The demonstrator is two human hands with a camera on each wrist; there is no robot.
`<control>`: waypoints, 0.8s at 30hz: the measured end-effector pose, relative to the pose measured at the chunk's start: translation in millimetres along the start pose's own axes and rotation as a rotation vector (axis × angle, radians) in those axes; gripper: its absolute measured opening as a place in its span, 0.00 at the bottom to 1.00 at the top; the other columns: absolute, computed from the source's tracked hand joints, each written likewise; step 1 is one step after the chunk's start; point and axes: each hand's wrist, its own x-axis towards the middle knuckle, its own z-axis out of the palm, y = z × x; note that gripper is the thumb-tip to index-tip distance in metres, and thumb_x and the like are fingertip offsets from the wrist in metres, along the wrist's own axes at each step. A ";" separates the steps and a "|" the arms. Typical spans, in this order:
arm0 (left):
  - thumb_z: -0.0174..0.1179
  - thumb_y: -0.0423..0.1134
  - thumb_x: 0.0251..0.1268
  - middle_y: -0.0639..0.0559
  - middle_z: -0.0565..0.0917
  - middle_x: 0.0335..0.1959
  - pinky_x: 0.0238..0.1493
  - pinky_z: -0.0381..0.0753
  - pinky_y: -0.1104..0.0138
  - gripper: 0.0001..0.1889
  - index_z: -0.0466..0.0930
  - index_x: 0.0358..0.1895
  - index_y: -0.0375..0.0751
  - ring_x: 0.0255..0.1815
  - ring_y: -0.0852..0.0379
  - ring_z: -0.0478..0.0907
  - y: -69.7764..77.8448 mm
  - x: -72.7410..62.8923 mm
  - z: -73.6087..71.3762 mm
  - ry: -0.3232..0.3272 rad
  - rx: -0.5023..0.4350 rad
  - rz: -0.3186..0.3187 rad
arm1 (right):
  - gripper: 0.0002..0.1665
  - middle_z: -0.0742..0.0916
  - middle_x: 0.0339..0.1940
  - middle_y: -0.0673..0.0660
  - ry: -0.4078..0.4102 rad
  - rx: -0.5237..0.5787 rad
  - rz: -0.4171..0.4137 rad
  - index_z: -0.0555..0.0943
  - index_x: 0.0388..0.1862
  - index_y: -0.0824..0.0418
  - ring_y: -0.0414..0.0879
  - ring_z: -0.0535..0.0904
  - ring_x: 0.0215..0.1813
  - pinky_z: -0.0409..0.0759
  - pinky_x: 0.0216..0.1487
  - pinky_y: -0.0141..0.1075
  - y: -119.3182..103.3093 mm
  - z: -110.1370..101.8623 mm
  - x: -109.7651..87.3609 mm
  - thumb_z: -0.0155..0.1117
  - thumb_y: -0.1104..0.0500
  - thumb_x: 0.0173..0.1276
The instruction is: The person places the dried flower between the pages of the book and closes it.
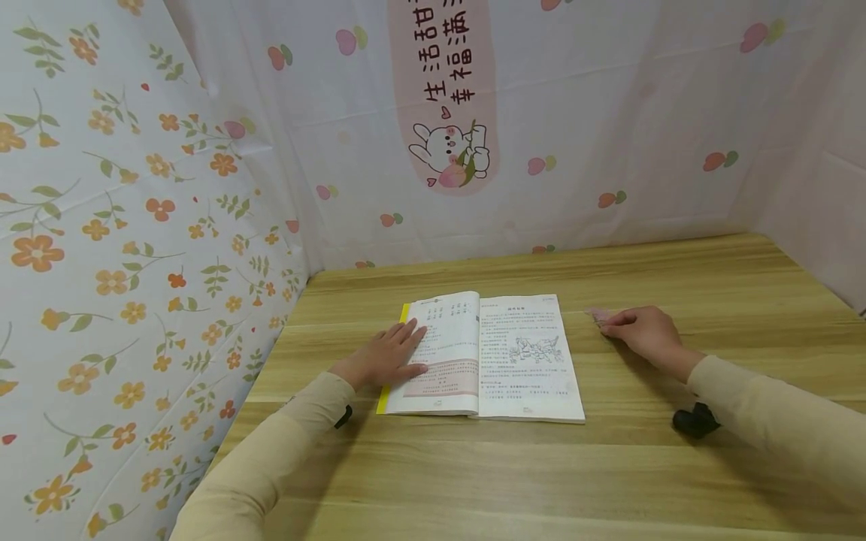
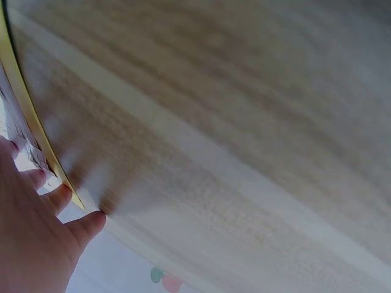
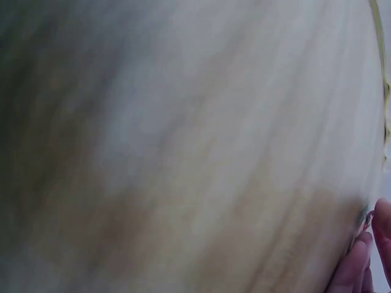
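An open book [image 1: 531, 361] with printed pages and a yellow edge on its left side lies on the wooden table. My left hand [image 1: 387, 356] rests on the left page with its fingers spread. In the left wrist view the fingers of that hand [image 2: 36, 226] lie by the yellow edge [image 2: 38, 125] of the book. To the right of the book, my right hand [image 1: 644, 330] pinches a small, thin pinkish piece [image 1: 597, 313] between thumb and fingers, just above or on the table. Its exact kind cannot be told. The right wrist view shows only a sliver of it [image 3: 366, 221].
The wooden table [image 1: 528, 488] reaches back to a white printed cloth [image 1: 575, 98] that hangs behind it. A flowered cloth [image 1: 135, 225] hangs along the left side. Dark wrist-worn pieces [image 1: 695, 421] show below the sleeves.
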 end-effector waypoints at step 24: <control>0.39 0.67 0.71 0.43 0.44 0.79 0.70 0.53 0.49 0.44 0.41 0.79 0.45 0.77 0.45 0.44 -0.8 0.2 0.7 -0.003 -0.011 -0.003 | 0.25 0.83 0.46 0.60 -0.083 0.320 0.104 0.78 0.54 0.73 0.35 0.78 0.36 0.81 0.37 0.31 -10.7 -1.3 -0.6 0.65 0.54 0.70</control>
